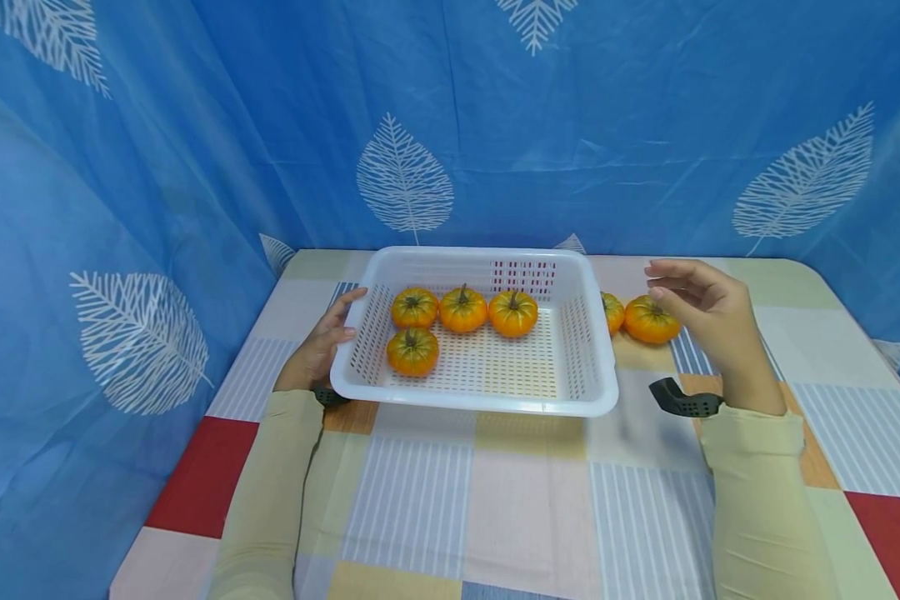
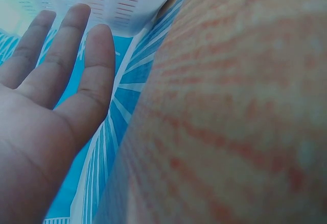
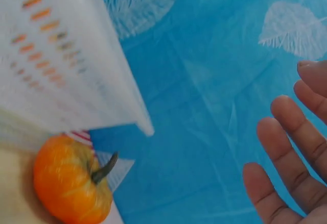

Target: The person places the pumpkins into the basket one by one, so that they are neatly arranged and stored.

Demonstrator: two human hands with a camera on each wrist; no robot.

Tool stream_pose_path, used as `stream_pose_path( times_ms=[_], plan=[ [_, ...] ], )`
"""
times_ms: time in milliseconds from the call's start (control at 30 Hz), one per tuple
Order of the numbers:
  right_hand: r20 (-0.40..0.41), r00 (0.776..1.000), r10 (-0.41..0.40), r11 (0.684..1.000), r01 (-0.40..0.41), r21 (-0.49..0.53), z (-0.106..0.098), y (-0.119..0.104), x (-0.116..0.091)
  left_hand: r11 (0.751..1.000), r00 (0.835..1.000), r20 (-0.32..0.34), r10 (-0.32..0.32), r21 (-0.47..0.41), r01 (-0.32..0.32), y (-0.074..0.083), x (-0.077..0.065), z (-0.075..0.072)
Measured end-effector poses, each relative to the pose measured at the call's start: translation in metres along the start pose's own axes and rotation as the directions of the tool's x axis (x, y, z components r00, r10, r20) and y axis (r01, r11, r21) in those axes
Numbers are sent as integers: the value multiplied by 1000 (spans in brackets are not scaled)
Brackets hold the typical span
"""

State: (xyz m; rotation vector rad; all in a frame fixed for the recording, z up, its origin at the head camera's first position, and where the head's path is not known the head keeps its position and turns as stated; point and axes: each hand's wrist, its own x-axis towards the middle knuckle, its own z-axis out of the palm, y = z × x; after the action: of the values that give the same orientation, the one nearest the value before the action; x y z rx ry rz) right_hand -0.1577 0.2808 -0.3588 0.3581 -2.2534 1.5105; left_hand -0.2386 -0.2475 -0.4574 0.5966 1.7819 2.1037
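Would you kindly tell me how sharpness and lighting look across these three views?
Head: white basket and pumpkins fairly crisp, with a soft shadow under the basket's front edge; left wrist: the large orange-flecked surface at right is badly blurred; right wrist: the basket's wall looks soft and pale.

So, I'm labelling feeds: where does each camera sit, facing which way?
Head: on the head, facing forward and down at the basket and pumpkins; left hand, right hand and sleeves show.
Left wrist: on that wrist, facing the basket past the left fingers.
Right wrist: on that wrist, facing the curtain, basket and one pumpkin; right fingers show.
Head and right wrist share the curtain and basket.
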Motion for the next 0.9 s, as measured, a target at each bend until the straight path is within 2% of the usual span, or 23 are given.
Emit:
stream_pose_path(
  times_ms=[167,367,600,733,900],
  plan=[
    [-27,1000,14,999,-15,-32,-2,12,2,1000,1000,-9,-5,-12,5,1,0,0],
    [-59,995,78,991,-84,-103,-4,28,3,1000,1000,-6,-1,-24,0,-1,0,0],
    [-67,988,142,977,-151,-150,-10,47,1,999,999,30,28,-35,-27,-4,0,-2],
    [-62,976,209,957,-217,-193,-13,59,-1,999,999,36,32,-32,-31,-4,0,-2],
    [-35,951,308,927,-308,-214,-15,72,-2,999,999,29,32,-32,-31,-3,-1,-2]
  ],
)
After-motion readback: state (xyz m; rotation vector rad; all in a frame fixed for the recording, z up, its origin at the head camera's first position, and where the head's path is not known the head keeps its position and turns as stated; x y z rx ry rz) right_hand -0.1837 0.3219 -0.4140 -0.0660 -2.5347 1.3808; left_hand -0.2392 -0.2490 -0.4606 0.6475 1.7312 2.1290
